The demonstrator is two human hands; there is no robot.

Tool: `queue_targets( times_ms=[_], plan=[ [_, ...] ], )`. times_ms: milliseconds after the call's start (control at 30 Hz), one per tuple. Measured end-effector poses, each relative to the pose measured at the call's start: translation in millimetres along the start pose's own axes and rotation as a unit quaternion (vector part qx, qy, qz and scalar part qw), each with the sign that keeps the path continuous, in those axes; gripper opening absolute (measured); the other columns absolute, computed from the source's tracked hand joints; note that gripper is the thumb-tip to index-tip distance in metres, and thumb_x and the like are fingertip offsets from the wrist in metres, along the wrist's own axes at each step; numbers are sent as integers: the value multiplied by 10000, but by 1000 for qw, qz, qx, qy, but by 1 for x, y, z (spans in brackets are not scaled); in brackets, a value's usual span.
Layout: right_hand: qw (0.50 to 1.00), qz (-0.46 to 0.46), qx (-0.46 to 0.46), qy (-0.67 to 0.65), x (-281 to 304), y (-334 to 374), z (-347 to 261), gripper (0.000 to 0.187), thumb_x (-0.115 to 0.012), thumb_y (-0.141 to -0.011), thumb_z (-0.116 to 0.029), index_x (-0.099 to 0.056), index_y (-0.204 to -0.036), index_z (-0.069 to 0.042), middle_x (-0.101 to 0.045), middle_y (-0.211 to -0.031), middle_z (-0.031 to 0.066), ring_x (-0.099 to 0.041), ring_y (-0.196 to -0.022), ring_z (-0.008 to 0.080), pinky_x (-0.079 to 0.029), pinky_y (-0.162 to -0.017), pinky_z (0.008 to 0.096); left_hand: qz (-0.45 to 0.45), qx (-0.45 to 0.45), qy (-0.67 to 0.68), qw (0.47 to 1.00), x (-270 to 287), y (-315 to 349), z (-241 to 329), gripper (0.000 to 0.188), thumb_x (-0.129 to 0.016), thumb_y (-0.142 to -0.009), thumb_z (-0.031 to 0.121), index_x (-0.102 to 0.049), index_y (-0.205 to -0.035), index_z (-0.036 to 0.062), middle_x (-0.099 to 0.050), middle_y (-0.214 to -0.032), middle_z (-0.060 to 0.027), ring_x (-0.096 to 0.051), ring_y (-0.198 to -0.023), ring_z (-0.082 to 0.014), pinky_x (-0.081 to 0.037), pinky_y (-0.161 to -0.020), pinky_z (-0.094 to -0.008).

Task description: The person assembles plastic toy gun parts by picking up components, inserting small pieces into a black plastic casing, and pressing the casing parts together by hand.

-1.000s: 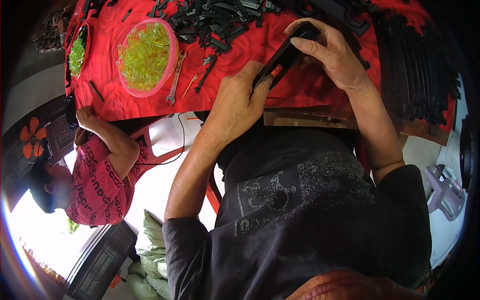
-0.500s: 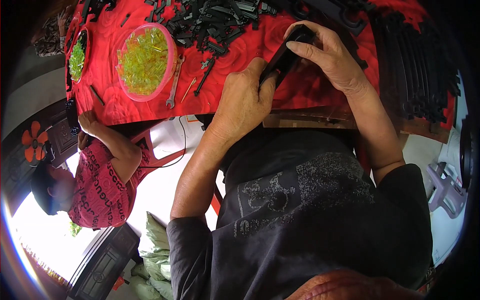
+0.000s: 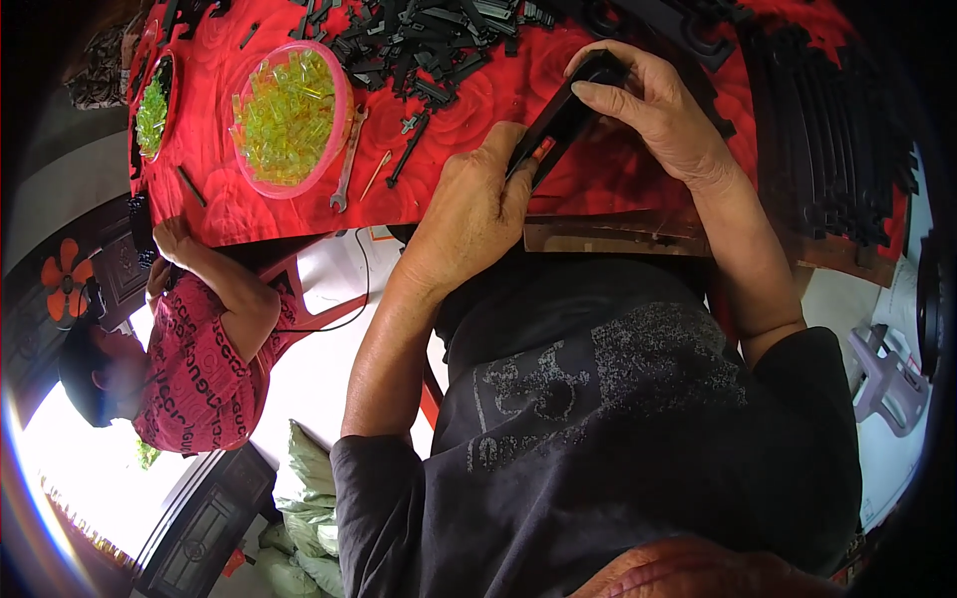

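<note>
Red table (image 3: pixel 454 125): 1 | pink bowl (image 3: pixel 343 100): 1 | wrench (image 3: pixel 349 159): 1 | black part (image 3: pixel 568 112): 1; left hand (image 3: pixel 474 199) clamped on near end, right hand (image 3: pixel 653 110) on far end

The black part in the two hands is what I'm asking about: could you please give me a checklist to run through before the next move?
1. Left hand has a grip on the black part: ok, at its lower end.
2. Right hand has a grip too: ok, at the upper end.
3. Red spot on the part is a properly seated piece: cannot tell, too small.
4. Bowl apart from both hands: ok, off to the left.
5. Wrench apart from both hands: ok, beside the bowl.
</note>
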State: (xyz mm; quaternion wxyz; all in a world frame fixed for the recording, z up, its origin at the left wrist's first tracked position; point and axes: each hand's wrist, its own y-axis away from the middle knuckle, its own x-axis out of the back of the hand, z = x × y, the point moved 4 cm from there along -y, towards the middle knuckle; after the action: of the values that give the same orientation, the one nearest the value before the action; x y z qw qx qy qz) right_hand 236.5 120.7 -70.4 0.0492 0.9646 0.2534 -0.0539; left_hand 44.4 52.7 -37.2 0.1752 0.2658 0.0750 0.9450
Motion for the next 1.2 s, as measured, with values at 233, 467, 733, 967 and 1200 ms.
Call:
queue_targets(
  times_ms=[233, 467, 733, 967, 1200],
  plan=[
    [1000, -6, 4, -4, 0, 0, 0, 251, -729, -982, -266, -690, -1150, -84, -640, -880, -53, -606, -786, 29, -517, -690, 186, 8, -24, -19, 1000, 2, 0, 0, 169, -596, -969, 22, -526, -1106, -48, -603, -728, -286, -644, -732, -491, -467, -621, -500],
    [1000, 22, 19, -6, 12, -2, 9, 230, -733, -981, -246, -714, -1158, -99, -654, -887, -70, -598, -829, 24, -490, -816, 201, 4, 14, 50, 999, 2, 3, -1, 259, -584, -973, 33, -541, -1214, -50, -634, -761, -274, -685, -747, -442, -494, -656, -467],
    [998, -1, 2, -57, 3, -2, 6, 397, -770, -941, -380, -708, -1202, -88, -695, -1049, -15, -641, -988, 106, -497, -949, 281, 36, -14, 16, 999, 6, 4, 2, 285, -579, -960, 23, -559, -1235, -52, -647, -784, -273, -690, -760, -435, -501, -663, -451],
    [991, -57, -26, -116, -7, -1, 5, 386, -781, -939, -320, -710, -1218, -63, -727, -1097, 53, -675, -1125, 158, -524, -1046, 336, 30, 5, 29, 999, 6, 1, 4, 255, -580, -974, 38, -554, -1212, -50, -665, -809, -250, -697, -732, -399, -509, -656, -437],
    [979, -29, -85, -180, -5, 0, 1, 367, -751, -962, -306, -696, -1237, -69, -731, -1107, 60, -716, -1063, 177, -635, -852, 342, 52, -47, 9, 997, 14, -8, 2, 320, -644, -1004, 172, -569, -1241, -31, -708, -871, -173, -696, -772, -267, -532, -704, -379]
  ],
)
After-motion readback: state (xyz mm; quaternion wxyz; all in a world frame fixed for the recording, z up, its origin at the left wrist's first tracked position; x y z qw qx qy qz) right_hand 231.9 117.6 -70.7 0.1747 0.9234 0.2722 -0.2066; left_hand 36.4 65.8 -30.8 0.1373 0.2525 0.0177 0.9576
